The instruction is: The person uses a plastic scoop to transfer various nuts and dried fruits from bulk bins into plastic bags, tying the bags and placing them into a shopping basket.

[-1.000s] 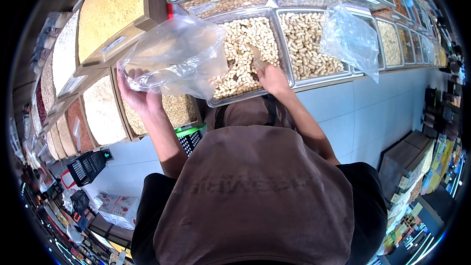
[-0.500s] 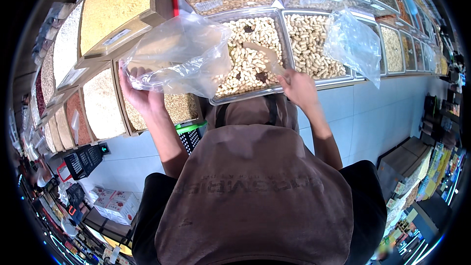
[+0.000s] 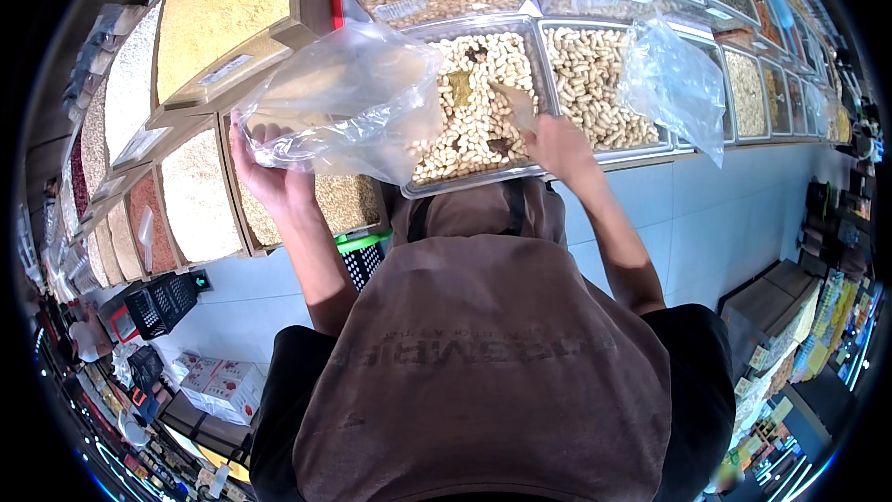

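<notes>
My left hand (image 3: pixel 271 165) is closed on the rim of a clear plastic bag (image 3: pixel 348 98), which spreads out to the right over the left edge of a clear bin (image 3: pixel 474 177). Pale peanuts in their shells (image 3: pixel 483 135) fill this bin, with a few dark clumps and a yellowish-brown patch among them. My right hand (image 3: pixel 559 147) grips the handle of a light-brown scoop (image 3: pixel 518 104) over the bin's right side. The handle is hidden in my fingers, and the scoop's blade points up and left, at the peanuts.
To the right, a second clear plastic bag (image 3: pixel 674 79) lies over another bin of peanuts (image 3: pixel 585 65). Wooden boxes of grain (image 3: pixel 200 186) and a yellow grain (image 3: pixel 223 14) stand at the left. A black basket (image 3: pixel 362 265) with a green rim sits beside my apron (image 3: pixel 492 316).
My right hand has drawn the scoop slightly to the right and up, uncovering a yellowish-brown patch among the peanuts. My left hand and the bag have barely moved.
</notes>
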A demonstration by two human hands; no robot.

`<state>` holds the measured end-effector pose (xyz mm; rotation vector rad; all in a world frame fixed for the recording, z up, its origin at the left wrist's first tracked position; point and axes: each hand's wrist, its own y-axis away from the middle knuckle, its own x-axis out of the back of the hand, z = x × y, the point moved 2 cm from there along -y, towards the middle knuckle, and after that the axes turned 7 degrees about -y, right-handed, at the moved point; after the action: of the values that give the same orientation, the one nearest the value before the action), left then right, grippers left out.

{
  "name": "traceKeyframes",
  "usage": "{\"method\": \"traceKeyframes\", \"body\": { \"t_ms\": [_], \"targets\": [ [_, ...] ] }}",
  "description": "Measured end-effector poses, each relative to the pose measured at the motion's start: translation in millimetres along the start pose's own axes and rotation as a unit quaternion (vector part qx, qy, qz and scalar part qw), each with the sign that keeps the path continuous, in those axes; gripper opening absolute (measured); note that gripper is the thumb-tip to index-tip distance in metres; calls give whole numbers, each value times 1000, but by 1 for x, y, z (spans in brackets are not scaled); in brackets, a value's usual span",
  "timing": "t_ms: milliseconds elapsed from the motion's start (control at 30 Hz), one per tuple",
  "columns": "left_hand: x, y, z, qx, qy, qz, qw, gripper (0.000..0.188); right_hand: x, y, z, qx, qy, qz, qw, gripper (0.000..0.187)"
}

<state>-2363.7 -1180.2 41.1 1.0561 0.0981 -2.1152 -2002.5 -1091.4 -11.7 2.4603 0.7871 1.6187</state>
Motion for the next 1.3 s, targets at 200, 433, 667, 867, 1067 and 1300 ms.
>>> {"method": "traceKeyframes", "body": {
  "t_ms": [200, 433, 667, 867, 1067, 1300],
  "targets": [
    [-11, 1, -3, -7, -19, 43, 999, 17, 1, -10, 43, -17, -111, -94, 989, 44],
    [2, -11, -5, 15, 18, -49, 999, 26, -36, 4, 36, -151, -414, -217, 871, 44],
    [-5, 2, -6, 5, -4, 32, 999, 15, -66, -11, 16, -195, -567, -176, 781, 45],
    [6, 12, 2, -2, 9, -26, 1000, 14, -83, -13, -5, -171, -587, -127, 781, 45],
    [1, 18, 2, -2, 22, -2, 1000, 13, -58, 4, 5, -190, -504, -105, 836, 31],
    [-7, 15, -2, 22, 18, -30, 999, 11, -41, 28, 34, -52, -437, -41, 897, 33]
  ]
}}
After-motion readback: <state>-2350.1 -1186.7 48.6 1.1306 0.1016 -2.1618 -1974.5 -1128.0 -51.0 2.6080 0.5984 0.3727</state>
